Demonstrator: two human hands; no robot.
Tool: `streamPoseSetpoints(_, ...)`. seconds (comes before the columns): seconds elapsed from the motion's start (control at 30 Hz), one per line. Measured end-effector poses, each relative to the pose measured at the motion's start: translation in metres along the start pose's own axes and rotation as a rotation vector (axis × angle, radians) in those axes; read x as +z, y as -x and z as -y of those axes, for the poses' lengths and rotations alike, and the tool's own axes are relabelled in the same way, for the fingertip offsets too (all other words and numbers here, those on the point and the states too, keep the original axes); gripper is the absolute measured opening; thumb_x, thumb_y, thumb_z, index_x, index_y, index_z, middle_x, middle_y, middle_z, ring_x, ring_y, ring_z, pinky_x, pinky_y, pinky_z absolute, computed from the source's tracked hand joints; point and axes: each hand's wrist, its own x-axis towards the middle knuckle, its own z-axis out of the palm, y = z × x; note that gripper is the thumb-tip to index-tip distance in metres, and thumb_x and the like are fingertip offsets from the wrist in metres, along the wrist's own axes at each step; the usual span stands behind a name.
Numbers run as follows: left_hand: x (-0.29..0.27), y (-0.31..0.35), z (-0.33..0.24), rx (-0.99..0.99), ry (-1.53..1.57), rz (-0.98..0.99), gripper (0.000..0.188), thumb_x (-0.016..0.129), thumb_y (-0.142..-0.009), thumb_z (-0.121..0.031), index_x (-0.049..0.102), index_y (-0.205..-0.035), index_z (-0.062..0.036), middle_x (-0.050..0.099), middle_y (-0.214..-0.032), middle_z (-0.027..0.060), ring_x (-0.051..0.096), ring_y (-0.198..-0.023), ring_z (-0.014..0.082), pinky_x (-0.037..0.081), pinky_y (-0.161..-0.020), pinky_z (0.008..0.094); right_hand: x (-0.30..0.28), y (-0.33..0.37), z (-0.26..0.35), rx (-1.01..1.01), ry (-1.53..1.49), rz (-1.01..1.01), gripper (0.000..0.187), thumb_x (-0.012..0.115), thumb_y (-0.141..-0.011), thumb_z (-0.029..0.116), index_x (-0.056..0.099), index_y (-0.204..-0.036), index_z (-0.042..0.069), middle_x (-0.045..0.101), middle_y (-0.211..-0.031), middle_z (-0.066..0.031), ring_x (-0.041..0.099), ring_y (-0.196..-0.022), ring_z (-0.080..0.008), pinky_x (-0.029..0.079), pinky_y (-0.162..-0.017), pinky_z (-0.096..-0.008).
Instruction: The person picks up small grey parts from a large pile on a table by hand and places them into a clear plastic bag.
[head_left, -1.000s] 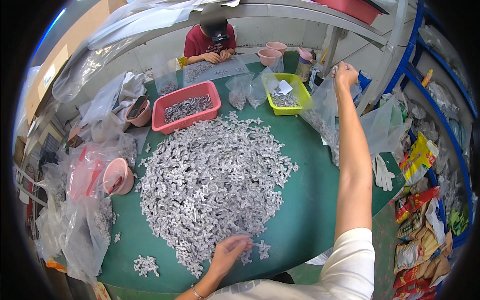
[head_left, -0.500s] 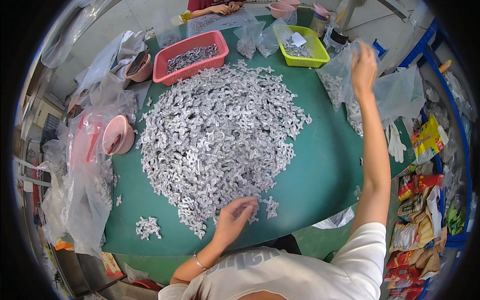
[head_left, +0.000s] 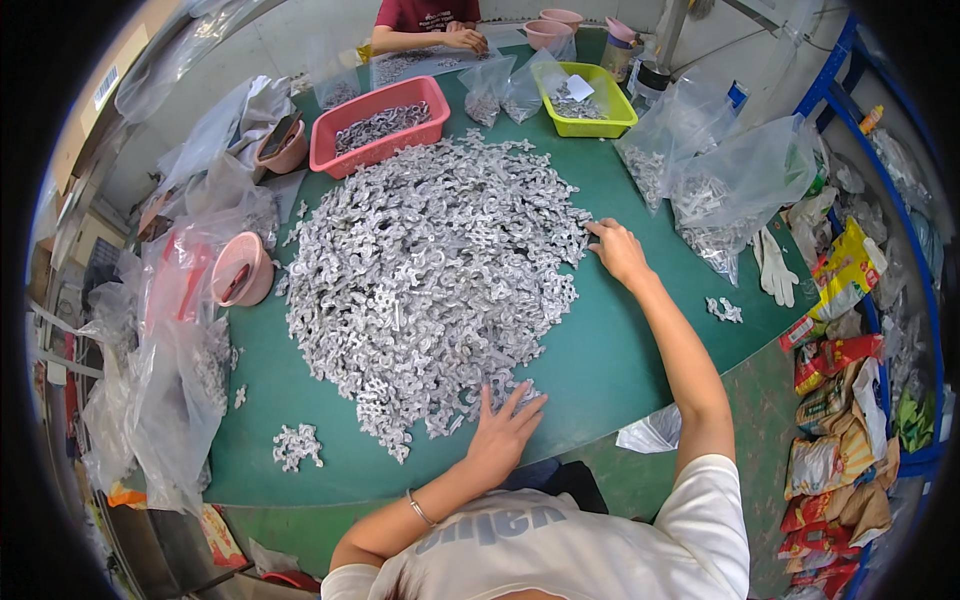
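A large heap of small silver-grey metal castings (head_left: 430, 270) lies on the green table. My left hand (head_left: 503, 437) rests at the heap's near edge, its fingers spread over the castings there. At the heap's right edge is my right hand (head_left: 621, 252), fingers stretched out and apart, their tips touching the outermost castings. I see nothing gripped in either hand. A small cluster of castings (head_left: 297, 447) sits apart at the near left. Another small group of castings (head_left: 723, 310) lies to the right of my right forearm.
Behind the heap stand a red basin (head_left: 440, 108) and a yellow-green basin (head_left: 590, 128) holding parts. Filled clear bags (head_left: 705, 205) and a white glove (head_left: 772, 268) lie at right. Plastic bags (head_left: 165, 400) and a pink cup (head_left: 258, 272) line the left. A co-worker's hand (head_left: 467, 40) is across the table.
My right hand has come down from the clear bags at the right to the heap's right edge. My left hand has shifted slightly right and its fingers have spread. The view has tilted slightly.
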Motion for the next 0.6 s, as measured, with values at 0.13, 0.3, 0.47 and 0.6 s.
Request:
streamPoseSetpoints(0.13,-0.005,0.016,0.004,-0.011,0.02,-0.01,0.047,0.053,-0.064,0.006,0.055,-0.11,-0.0014,0.039,-0.132,0.0062,0.029,-0.126,0.0311,0.017,-0.095,0.0684,-0.004,0.029,0.029,0.015,-0.049,0.029,0.017,0.061,-0.075,0.01,0.062,-0.092,0.007,0.057,-0.09,-0.0166,0.057,-0.083,-0.0381,0.046,-0.071,-0.0455)
streamPoseSetpoints(0.3,-0.002,0.028,0.006,-0.004,0.023,-0.017,0.045,0.053,-0.065,0.005,0.055,-0.11,-0.0021,0.041,-0.13,0.0069,0.03,-0.125,0.0308,0.018,-0.096,0.0668,-0.006,0.101,0.055,-0.078,-0.078,0.044,0.014,0.057,-0.081,0.017,0.063,-0.089,0.007,0.059,-0.086,-0.0145,0.059,-0.075,-0.0368,0.048,-0.065,-0.045)
streamPoseSetpoints(0.47,-0.001,0.025,-0.004,-0.041,0.072,-0.063,0.039,0.055,-0.071,0.003,0.056,-0.109,-0.0049,0.042,-0.129,0.0092,0.032,-0.125,0.0306,0.017,-0.097,0.065,-0.021,0.136,0.075,-0.225,-0.327,0.006,0.014,0.062,-0.078,0.014,0.065,-0.089,0.005,0.061,-0.094,-0.0141,0.059,-0.067,-0.0325,0.049,-0.063,-0.039)
streamPoseSetpoints(0.6,-0.004,0.02,-0.014,-0.115,0.236,-0.201,0.032,0.053,-0.076,-0.001,0.056,-0.109,-0.0034,0.045,-0.123,0.0136,0.038,-0.118,0.0316,0.024,-0.098,0.0564,-0.045,0.145,0.087,0.124,-0.719,0.021,0.016,0.063,-0.079,0.012,0.066,-0.092,0.004,0.061,-0.091,-0.0098,0.053,-0.054,-0.0144,0.044,-0.048,-0.0247)
